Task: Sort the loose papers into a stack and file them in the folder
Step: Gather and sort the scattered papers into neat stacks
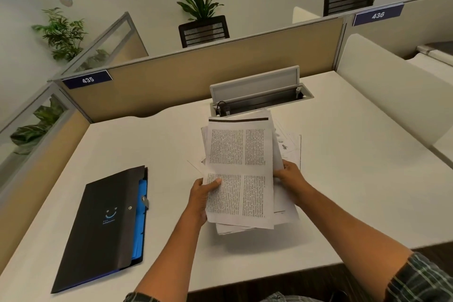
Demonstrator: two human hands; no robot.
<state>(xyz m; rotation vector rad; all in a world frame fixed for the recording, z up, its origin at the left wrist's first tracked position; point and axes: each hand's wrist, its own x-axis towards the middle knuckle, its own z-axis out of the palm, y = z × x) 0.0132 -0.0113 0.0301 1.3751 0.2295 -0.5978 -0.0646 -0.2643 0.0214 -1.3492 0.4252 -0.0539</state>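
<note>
A loose bundle of printed papers [239, 169] is held up over the middle of the white desk [343, 179], its sheets fanned and uneven. My left hand [203, 193] grips the bundle's left edge with the thumb on the top page. My right hand [293, 179] holds the right edge from behind. More sheets [290, 144] lie flat on the desk beyond the bundle. A black folder [103, 228] with blue inner dividers lies closed on the desk to the left, apart from both hands.
An open cable tray [259, 95] with a raised grey lid sits in the desk behind the papers. Tan partition walls [196, 73] border the desk at the back and left, a white divider [392, 95] at the right.
</note>
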